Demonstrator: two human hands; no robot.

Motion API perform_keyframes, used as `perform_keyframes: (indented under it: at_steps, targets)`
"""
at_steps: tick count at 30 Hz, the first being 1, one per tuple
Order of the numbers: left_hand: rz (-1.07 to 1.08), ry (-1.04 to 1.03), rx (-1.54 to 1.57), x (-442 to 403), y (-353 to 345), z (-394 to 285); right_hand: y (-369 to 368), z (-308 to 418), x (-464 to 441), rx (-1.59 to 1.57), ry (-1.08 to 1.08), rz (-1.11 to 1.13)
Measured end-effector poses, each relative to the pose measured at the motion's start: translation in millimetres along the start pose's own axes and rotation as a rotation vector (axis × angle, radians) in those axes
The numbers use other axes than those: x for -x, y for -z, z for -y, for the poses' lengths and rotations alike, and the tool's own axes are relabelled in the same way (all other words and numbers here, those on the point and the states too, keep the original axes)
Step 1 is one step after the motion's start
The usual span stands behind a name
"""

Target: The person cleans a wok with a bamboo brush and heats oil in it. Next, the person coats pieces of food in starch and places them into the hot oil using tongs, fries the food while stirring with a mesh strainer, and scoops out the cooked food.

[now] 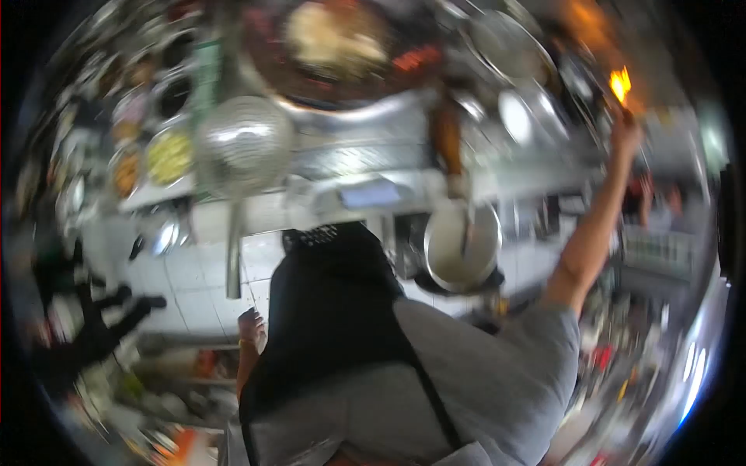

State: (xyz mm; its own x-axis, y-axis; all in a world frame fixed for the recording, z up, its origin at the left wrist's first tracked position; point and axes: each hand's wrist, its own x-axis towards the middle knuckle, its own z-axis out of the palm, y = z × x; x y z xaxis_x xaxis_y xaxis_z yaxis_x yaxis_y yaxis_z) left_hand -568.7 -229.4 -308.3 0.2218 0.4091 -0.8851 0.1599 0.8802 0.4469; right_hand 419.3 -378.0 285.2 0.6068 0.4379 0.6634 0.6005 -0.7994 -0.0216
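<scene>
My right hand (626, 133) is stretched far out at the upper right, closed, just below a bright flame (620, 84); what it holds is too blurred to make out. Low beside the black apron, my left hand (252, 326) hangs with its fingers curled, and a small dark shape shows at the fingertips. A perforated metal strainer (245, 144) rests on the counter, its long handle pointing down over the edge. In the large wok (350, 101) at the top lies pale, blurred food (334, 35).
Containers of chopped yellow food (169, 157) and orange food (126, 172) stand at the left. A white pot (463, 248) with a utensil in it sits right of the apron. Metal pans (509, 46) lie at the upper right. Another person in dark clothing (85, 326) is at the far left.
</scene>
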Motion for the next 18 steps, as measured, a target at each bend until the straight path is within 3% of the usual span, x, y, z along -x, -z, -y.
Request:
perform_keyframes:
  at_steps: [1,3,8,10,12,16,18]
  targets:
    - [-0.061,0.076,-0.095,1.9,7.4,-13.4,19.4,-19.3,28.5,-0.104,-0.108,0.13]
    - [-0.143,0.172,-0.244,2.2,20.9,-33.7,57.4,-31.8,94.9,-0.195,-0.106,0.132]
    - [-0.208,0.214,-0.434,-17.1,41.9,-88.2,172.5,61.3,239.0,0.123,-0.342,0.447]
    - [-0.21,0.207,-0.43,-28.9,45.5,-107.1,203.6,75.5,286.5,0.122,-0.397,0.458]
    - [-0.164,0.151,-0.469,-49.0,40.5,-117.9,219.9,60.0,336.8,0.098,-0.417,0.412]
    - [0.043,-0.02,-0.453,-81.1,23.1,-128.2,222.7,76.7,414.8,0.141,-0.707,0.526]
    - [0.005,-0.009,-0.456,-86.1,-12.4,-133.8,197.3,75.0,466.3,0.084,-0.569,0.535]
